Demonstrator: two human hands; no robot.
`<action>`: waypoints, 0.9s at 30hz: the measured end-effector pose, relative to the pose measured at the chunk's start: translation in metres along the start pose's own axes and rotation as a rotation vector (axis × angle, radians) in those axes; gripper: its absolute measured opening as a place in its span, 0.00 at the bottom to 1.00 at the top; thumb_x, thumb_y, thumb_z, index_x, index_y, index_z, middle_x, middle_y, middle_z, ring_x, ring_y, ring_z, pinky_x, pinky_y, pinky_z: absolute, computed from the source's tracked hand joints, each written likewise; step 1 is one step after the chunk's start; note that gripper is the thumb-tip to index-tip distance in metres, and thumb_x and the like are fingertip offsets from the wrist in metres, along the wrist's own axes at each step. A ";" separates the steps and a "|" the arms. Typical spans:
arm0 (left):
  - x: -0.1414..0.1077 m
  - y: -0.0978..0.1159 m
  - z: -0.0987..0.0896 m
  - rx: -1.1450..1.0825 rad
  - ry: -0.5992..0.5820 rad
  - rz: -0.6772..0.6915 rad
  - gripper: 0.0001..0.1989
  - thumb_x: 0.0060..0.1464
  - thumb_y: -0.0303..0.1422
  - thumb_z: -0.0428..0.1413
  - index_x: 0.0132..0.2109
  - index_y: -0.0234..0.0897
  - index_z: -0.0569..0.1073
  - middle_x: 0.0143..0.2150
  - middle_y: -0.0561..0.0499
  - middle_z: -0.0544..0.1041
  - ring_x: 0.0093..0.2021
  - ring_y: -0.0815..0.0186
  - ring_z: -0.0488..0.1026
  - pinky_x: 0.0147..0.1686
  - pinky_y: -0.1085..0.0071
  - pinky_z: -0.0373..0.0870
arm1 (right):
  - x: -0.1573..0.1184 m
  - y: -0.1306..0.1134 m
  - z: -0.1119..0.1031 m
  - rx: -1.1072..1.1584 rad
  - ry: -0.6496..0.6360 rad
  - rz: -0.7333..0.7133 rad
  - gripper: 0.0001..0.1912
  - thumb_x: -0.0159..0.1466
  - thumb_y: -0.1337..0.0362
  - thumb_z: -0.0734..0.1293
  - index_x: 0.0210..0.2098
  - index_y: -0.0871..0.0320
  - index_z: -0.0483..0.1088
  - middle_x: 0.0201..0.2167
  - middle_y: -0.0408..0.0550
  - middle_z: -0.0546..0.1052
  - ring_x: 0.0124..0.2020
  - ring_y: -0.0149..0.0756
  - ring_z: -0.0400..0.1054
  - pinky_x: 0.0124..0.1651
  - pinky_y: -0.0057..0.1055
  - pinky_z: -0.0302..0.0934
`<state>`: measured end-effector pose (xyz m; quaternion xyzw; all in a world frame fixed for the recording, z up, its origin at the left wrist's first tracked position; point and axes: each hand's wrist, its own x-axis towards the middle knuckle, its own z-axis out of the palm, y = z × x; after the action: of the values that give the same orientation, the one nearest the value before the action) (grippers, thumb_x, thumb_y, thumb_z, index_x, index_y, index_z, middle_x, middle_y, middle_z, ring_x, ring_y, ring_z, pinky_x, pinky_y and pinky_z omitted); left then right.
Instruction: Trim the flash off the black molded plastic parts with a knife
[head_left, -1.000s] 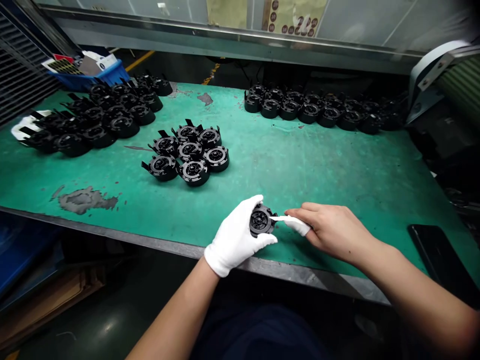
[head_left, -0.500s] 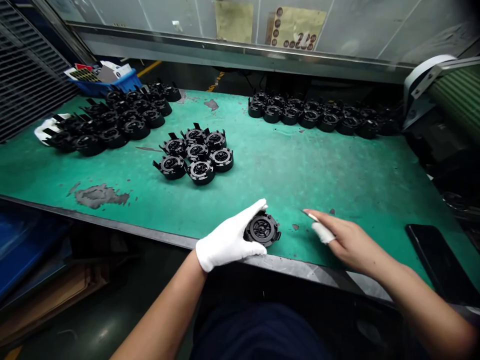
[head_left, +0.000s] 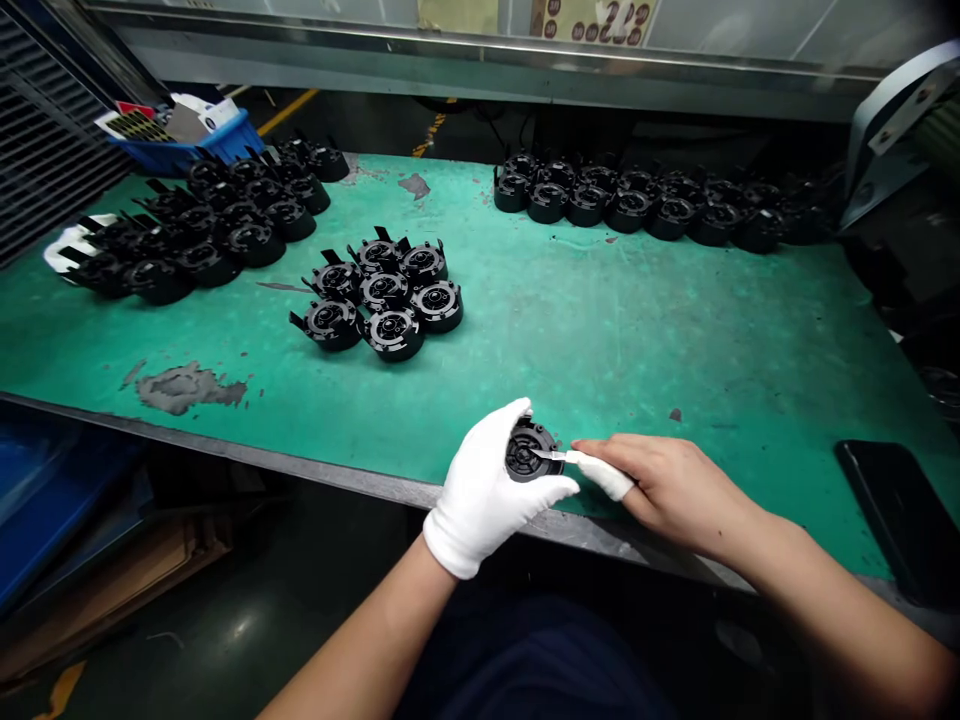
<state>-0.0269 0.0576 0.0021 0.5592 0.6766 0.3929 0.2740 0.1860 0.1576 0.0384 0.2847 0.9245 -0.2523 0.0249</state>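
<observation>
My left hand (head_left: 491,480), in a white glove, is closed around a round black plastic part (head_left: 529,455) near the table's front edge. Ribs and a central ring show on the part's upper face. My right hand (head_left: 667,485) is bare apart from a white covering on the thumb, and its fingers pinch a small knife with a thin pointed blade (head_left: 551,455). That blade lies over the part's face, its tip close to the centre; whether it touches cannot be made out. The knife's handle is hidden in the fingers.
Several similar black parts (head_left: 394,330) stand in a cluster on the green table (head_left: 570,330). More parts (head_left: 251,240) are grouped at the left, and a double row (head_left: 630,208) lines the back. A blue bin (head_left: 187,152) is at back left, a black phone (head_left: 896,510) at right.
My right hand has moved left, bringing the knife blade over the black part. My left hand has turned slightly with the part, and the view has tilted down.
</observation>
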 end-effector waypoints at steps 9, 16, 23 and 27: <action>0.001 0.004 0.003 0.068 0.061 0.010 0.45 0.41 0.51 0.70 0.62 0.38 0.65 0.58 0.42 0.74 0.59 0.53 0.73 0.62 0.55 0.69 | -0.007 -0.006 0.007 -0.221 0.005 0.071 0.28 0.64 0.72 0.60 0.61 0.47 0.66 0.41 0.42 0.78 0.37 0.39 0.74 0.32 0.33 0.59; 0.003 0.004 0.004 0.070 0.092 0.060 0.44 0.40 0.50 0.70 0.60 0.36 0.66 0.52 0.45 0.77 0.52 0.56 0.76 0.57 0.59 0.73 | -0.010 -0.015 0.008 -0.305 0.024 0.127 0.26 0.65 0.71 0.61 0.61 0.47 0.65 0.42 0.42 0.78 0.35 0.37 0.74 0.29 0.32 0.53; 0.002 0.005 0.003 0.041 0.079 0.085 0.41 0.42 0.51 0.69 0.59 0.38 0.66 0.52 0.44 0.78 0.53 0.53 0.77 0.55 0.57 0.74 | -0.013 -0.032 0.007 -0.394 0.025 0.183 0.27 0.62 0.73 0.60 0.60 0.51 0.67 0.37 0.45 0.78 0.31 0.38 0.73 0.27 0.31 0.52; 0.003 0.005 0.003 0.015 0.073 0.080 0.42 0.41 0.50 0.70 0.59 0.38 0.66 0.50 0.45 0.79 0.51 0.54 0.78 0.55 0.56 0.75 | -0.016 -0.038 0.011 -0.420 0.057 0.199 0.28 0.62 0.73 0.60 0.61 0.53 0.67 0.36 0.47 0.79 0.30 0.37 0.73 0.26 0.30 0.53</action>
<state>-0.0225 0.0611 0.0049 0.5732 0.6662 0.4184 0.2291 0.1777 0.1173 0.0494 0.3700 0.9244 -0.0427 0.0820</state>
